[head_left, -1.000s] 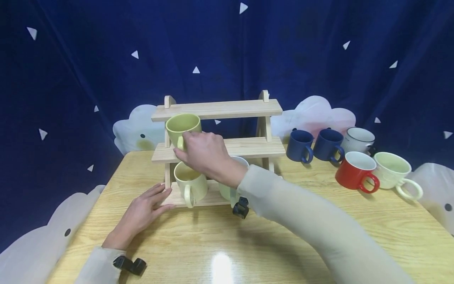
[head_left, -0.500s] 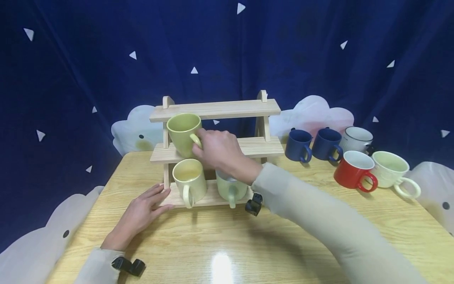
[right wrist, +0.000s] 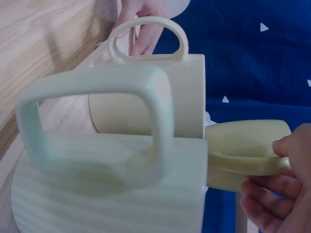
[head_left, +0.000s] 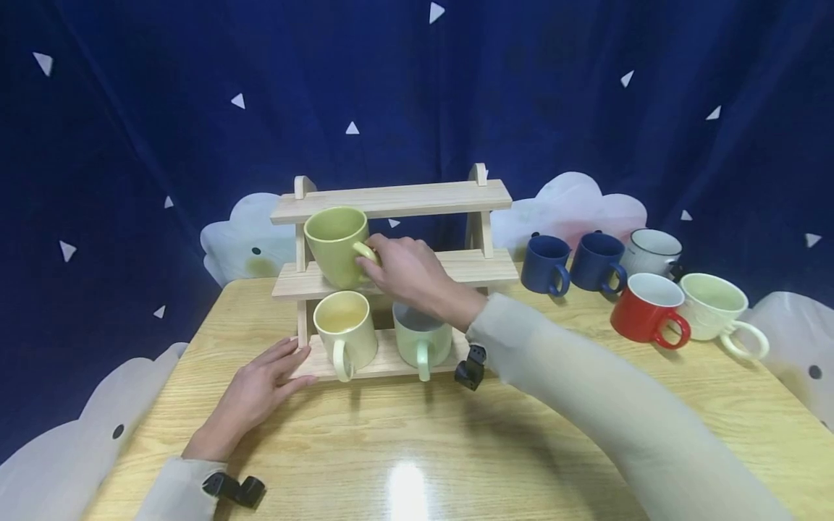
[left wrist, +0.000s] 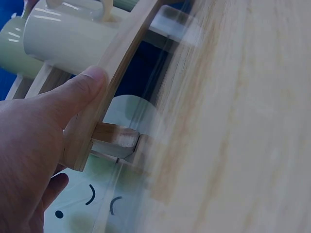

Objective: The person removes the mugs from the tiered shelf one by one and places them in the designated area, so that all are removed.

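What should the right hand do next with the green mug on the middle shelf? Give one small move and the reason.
Probably let go of the handle and draw back. The green mug appears to sit on the middle shelf of the rack, the right hand pinches only its handle, and the left hand rests against the rack's base.
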